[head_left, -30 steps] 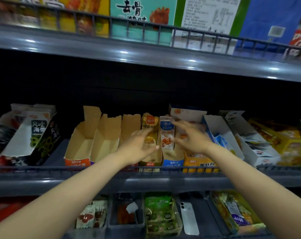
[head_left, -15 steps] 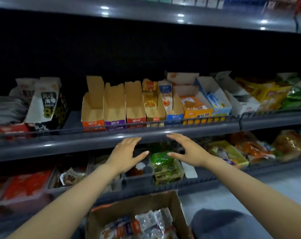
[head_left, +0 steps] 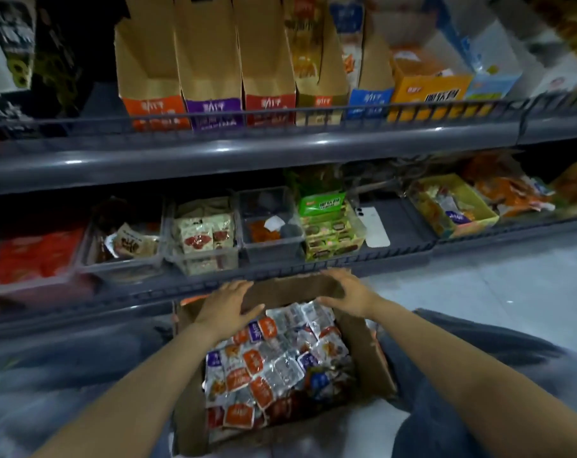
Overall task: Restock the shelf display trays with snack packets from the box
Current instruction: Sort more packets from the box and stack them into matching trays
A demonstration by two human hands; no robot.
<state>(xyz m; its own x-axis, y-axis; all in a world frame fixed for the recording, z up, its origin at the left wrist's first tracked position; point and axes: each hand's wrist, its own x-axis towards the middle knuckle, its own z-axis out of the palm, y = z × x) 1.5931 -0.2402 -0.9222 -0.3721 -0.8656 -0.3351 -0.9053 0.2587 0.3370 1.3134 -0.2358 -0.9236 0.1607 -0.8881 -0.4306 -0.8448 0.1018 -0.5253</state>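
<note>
Cardboard box (head_left: 374, 355) is sitting on the floor between the person's denim-clad legs (head_left: 478, 358), open and holding a heap of snack packets (head_left: 273, 358). Left hand (head_left: 226, 304) and right hand (head_left: 349, 297) are hovering over the box's far end, fingers spread and relaxed, holding nothing. Neither is touching a packet yet.

Risks, as judged:
- Packets are lying loose and overlapping, with glossy film. A hasty scoop is likely to shed some back into the box or onto the floor.
- Colours are lying mixed together, so a blind handful risks putting the wrong flavour in a tray.
- Lower shelf rail (head_left: 214, 285) is standing just beyond the box. A full hand rising could clip it.
- White phone (head_left: 374, 226) is lying on the lower shelf, where a dropped packet or a stray wrist could knock it.
- Up on the higher shelf, the orange-fronted tray (head_left: 155, 107), purple-fronted tray (head_left: 214, 107) and red-fronted tray (head_left: 270, 104) are showing bare cardboard inside. They look light, so pushing packets in hard may slide or tip them.

Packets: small, flat, silvery-clear pouches with orange, red and purple label patches, crinkled and catching the light. Print is too small to read.
</note>
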